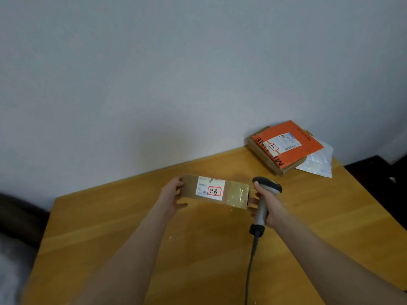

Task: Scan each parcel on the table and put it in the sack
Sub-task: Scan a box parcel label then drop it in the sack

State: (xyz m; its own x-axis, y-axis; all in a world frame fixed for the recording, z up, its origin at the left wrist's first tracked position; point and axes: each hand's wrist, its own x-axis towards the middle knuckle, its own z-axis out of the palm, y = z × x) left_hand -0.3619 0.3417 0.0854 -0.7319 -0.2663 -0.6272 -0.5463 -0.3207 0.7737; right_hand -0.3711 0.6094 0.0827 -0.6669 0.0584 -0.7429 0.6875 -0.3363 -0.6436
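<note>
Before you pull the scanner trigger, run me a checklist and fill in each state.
1. The left grip holds the brown parcel by its left end: ok.
2. The white label faces up: ok.
3. The right grip is wrapped round the scanner handle: ok.
4. The scanner head is aimed at the white label: cannot tell.
5. The barcode is legible: cannot tell, print blurred.
6. The sack is within reach: cannot tell, none clearly in view.

Brown parcel [214,191] with white label, orange parcel [288,143], grey-black scanner [265,194], yellow-wood table [198,249]
</note>
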